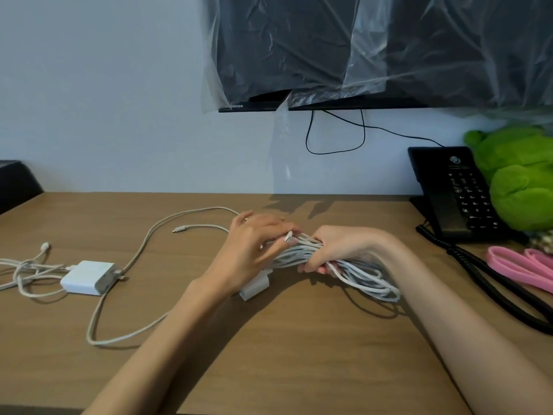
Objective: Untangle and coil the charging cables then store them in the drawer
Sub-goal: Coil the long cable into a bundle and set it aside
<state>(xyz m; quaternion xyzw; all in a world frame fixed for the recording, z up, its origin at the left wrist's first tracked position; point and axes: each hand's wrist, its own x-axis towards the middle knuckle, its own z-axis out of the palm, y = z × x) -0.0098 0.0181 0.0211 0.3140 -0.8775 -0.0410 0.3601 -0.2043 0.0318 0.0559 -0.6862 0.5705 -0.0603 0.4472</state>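
Note:
A coiled white cable bundle [363, 278] lies across the middle of the wooden desk [269, 354]. My right hand [338, 247] grips its middle, fingers curled round the strands. My left hand [251, 244] holds the bundle's left end and pinches a cable plug at its fingertips. A small white adapter [254, 289] sits under my left hand. A second white charger block [88, 277] lies at the left with a long grey cable [143, 244] looping over the desk and thin white cables [27, 274] tangled beside it. No drawer is in view.
A black desk phone [457, 190] with a coiled cord [493, 289] stands at the right, beside a green plush toy [520, 175] and pink bands [520, 265]. A plastic-covered monitor [359, 49] hangs on the wall above.

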